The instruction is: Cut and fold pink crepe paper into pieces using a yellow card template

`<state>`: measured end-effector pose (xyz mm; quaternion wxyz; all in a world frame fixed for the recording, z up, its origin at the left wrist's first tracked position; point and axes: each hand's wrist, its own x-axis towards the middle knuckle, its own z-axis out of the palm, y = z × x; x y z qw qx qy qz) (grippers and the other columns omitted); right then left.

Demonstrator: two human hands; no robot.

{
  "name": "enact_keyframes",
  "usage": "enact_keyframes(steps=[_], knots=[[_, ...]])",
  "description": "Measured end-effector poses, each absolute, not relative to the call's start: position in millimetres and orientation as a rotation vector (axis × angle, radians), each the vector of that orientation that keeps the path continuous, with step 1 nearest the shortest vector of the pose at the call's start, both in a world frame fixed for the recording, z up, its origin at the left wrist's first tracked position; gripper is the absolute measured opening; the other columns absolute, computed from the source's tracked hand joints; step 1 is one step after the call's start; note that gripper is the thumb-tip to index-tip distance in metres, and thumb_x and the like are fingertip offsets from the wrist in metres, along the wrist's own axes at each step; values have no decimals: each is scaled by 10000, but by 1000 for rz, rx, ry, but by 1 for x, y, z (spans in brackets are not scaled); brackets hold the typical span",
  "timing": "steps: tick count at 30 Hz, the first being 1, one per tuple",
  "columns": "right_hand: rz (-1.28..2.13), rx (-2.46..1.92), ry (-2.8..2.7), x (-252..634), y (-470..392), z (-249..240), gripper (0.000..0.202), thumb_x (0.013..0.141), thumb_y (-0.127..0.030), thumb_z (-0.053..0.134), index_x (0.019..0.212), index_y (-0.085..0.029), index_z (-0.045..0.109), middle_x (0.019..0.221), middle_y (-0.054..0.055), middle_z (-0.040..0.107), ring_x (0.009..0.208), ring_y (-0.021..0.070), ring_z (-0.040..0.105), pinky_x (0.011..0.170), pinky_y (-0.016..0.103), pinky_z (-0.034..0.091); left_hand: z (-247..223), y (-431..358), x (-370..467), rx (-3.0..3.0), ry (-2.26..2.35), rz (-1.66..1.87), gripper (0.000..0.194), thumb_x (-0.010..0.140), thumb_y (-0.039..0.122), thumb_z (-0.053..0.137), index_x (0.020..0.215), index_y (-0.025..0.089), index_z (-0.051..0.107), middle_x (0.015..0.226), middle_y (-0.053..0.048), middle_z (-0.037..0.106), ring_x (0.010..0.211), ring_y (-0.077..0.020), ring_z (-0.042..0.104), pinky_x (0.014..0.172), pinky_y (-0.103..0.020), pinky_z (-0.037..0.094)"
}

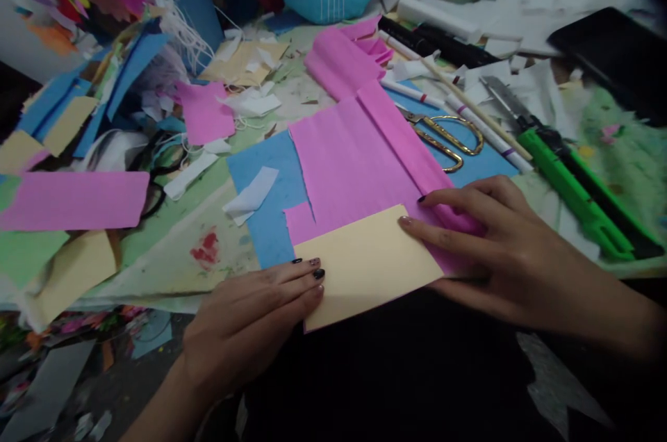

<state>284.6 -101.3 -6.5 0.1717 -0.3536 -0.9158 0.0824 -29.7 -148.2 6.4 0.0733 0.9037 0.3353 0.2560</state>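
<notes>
A cream paper rectangle (pixel 359 268) lies over the near edge of a large pink crepe paper sheet (pixel 344 150), which has a folded strip (pixel 396 136) along its right side. My left hand (pixel 250 317) rests flat on the cream rectangle's left end, fingers close together and stretched out. At the other end my right hand (pixel 500 254) grips the cream rectangle's right edge. Two of its fingertips are on top, one on the cream piece and one by the pink fold; the rest reach below the edge. Blue paper (pixel 271 199) lies under the pink sheet.
Gold-handled scissors (pixel 442 136) lie right of the pink sheet, near a green utility knife (pixel 578 185), a wooden stick (pixel 458 91) and pens. A dark phone-like slab (pixel 615 60) lies far right. Paper scraps (pixel 206 112) and strings cover the left side.
</notes>
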Motion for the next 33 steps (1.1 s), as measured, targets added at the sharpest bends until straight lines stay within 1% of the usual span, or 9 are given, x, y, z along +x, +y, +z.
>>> enact_keyframes(steps=[5, 10, 13, 15, 19, 25, 29, 31, 33], knots=[[194, -979, -2615, 277, -97, 1, 587, 840, -534, 592, 1322, -203, 542, 1234, 136, 495, 1084, 318, 426, 916, 495, 436, 6, -130, -43, 2880, 862, 673, 244, 932, 71, 461, 1083, 144, 638, 1044, -75, 740, 1077, -171, 659, 907, -301, 580], [171, -1049, -2674, 263, -87, 7, 692, 831, -646, 523, 1325, -161, 547, 1178, 160, 509, 1064, 319, 426, 896, 511, 436, -3, -111, -62, 2868, 938, 815, 337, 953, 89, 411, 1218, 195, 591, 1131, -75, 710, 1153, -190, 615, 949, -370, 562], [159, -1085, -2665, 258, -84, 5, 589, 878, -577, 504, 1306, -177, 564, 1163, 155, 515, 1056, 306, 425, 895, 507, 428, -10, -112, -69, 2881, 941, 753, 342, 959, 112, 410, 1246, 179, 582, 1188, -90, 684, 1178, -203, 598, 979, -379, 540], [141, -1074, -2625, 257, -83, 2, 511, 903, -500, 512, 1309, -193, 560, 1184, 146, 508, 1062, 292, 421, 897, 485, 428, -15, -116, -71, 2844, 1018, 751, 341, 972, 149, 391, 1250, 196, 582, 1188, -76, 685, 1137, -196, 627, 984, -371, 535], [142, -1064, -2575, 259, -85, -4, 465, 906, -439, 534, 1315, -219, 549, 1224, 133, 483, 1079, 280, 410, 908, 471, 426, -17, -117, -71, 2817, 1077, 758, 349, 975, 159, 379, 1259, 221, 574, 1164, -50, 698, 1083, -190, 658, 977, -372, 538], [226, -1085, -2585, 262, -85, -3, 448, 900, -382, 539, 1332, -263, 524, 1251, 121, 459, 1100, 281, 407, 900, 462, 432, 8, -109, -64, 3001, 850, 626, 304, 867, 58, 520, 1140, 118, 638, 1133, -99, 706, 1161, -203, 611, 1019, -313, 504], [226, -1080, -2576, 262, -83, -4, 442, 895, -368, 547, 1326, -269, 531, 1255, 114, 453, 1113, 281, 403, 920, 462, 422, 15, -116, -51, 2994, 950, 465, 294, 907, 178, 499, 1150, 73, 628, 1169, -138, 683, 1154, -237, 615, 963, -345, 543], [227, -1074, -2573, 262, -83, -5, 446, 892, -369, 552, 1326, -271, 532, 1257, 112, 451, 1120, 283, 399, 925, 462, 420, 9, -120, -45, 3031, 1029, 528, 277, 920, 258, 544, 1117, 90, 643, 1143, -127, 693, 1094, -232, 650, 934, -349, 562], [230, -1074, -2574, 263, -83, -6, 438, 893, -366, 550, 1321, -274, 537, 1260, 110, 450, 1119, 283, 400, 917, 457, 425, 1, -124, -40, 3060, 1115, 631, 245, 914, 263, 569, 1083, 108, 655, 1122, -110, 697, 1059, -210, 665, 951, -332, 552]])
